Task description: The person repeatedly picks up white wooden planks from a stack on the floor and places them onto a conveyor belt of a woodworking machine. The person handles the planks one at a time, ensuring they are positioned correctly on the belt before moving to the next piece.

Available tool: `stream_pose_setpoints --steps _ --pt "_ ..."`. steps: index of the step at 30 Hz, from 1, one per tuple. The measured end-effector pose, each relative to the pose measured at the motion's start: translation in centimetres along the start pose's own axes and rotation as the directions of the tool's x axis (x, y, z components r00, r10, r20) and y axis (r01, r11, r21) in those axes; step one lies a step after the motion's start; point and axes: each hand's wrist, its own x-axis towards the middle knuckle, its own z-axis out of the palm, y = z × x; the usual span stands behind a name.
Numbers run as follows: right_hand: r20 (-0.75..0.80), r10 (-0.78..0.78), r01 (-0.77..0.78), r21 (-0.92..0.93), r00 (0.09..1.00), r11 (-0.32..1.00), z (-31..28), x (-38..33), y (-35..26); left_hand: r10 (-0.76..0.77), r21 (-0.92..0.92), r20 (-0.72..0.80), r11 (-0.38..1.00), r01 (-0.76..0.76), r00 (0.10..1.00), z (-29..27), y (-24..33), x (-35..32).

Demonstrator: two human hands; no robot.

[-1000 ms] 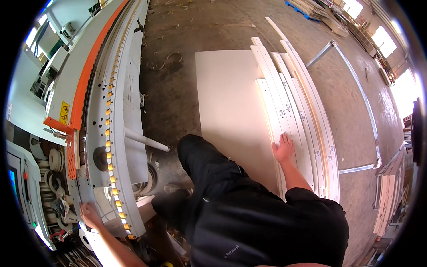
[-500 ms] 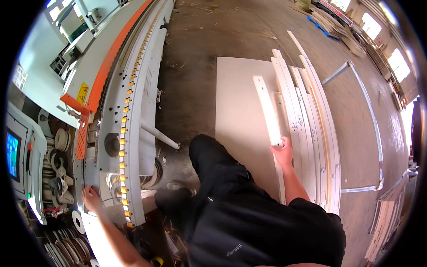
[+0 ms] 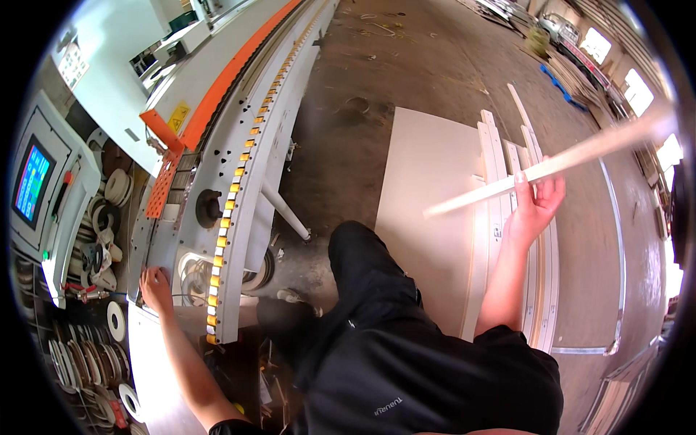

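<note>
My right hand (image 3: pixel 533 206) is closed around a long, pale wood-like strip (image 3: pixel 580 154), its thumb on the near side and its fingers behind. The strip is raised above a stack of similar white strips (image 3: pixel 494 159), slanting from low left to high right, its far-right end blurred. My left hand (image 3: pixel 156 290) rests on the metal bed (image 3: pixel 163 250) at the near end of a long machine, with fingers loosely bent and nothing visible in them. The stack lies on a large pale board (image 3: pixel 424 174) to my right.
Yellow rollers (image 3: pixel 230 205) line the machine's edge, below an orange guard (image 3: pixel 217 83). A control panel with a lit screen (image 3: pixel 34 181) and several rolls of edging (image 3: pixel 80 359) are at left. A metal frame (image 3: pixel 621 275) stands right of the stack.
My right hand has lifted a strip off the stack and swung it from lengthwise to crosswise. The view has shifted. My left hand remains at the machine bed.
</note>
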Motion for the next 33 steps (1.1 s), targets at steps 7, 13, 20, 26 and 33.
stream_pose_setpoints --steps 7,13,20,26,33 --pt "-0.159 0.410 -0.415 0.001 0.898 0.910 -4.8 -3.8 5.9 0.062 0.029 -0.075 0.998 -0.060 0.995 -0.2 1.2 0.0" --pt "-0.043 0.731 -0.689 0.299 0.681 0.660 -3.5 -8.6 6.7 0.144 -0.083 -0.080 0.985 -0.151 0.986 -1.2 2.8 -0.5" --pt "0.247 0.852 -0.861 0.356 0.462 0.364 0.7 -14.4 6.5 0.531 -0.423 -0.152 0.727 -0.541 0.833 -10.7 26.4 -5.2" --pt "0.514 0.842 -0.967 0.251 0.164 0.036 5.1 -22.0 3.6 0.810 -0.288 -0.093 0.534 -0.795 0.578 -15.9 36.4 -10.0" --pt "0.748 0.647 -0.987 -0.151 -0.149 -0.053 8.2 -26.8 0.0 0.733 -0.448 -0.011 0.605 -0.659 0.680 -14.4 33.8 -12.5"
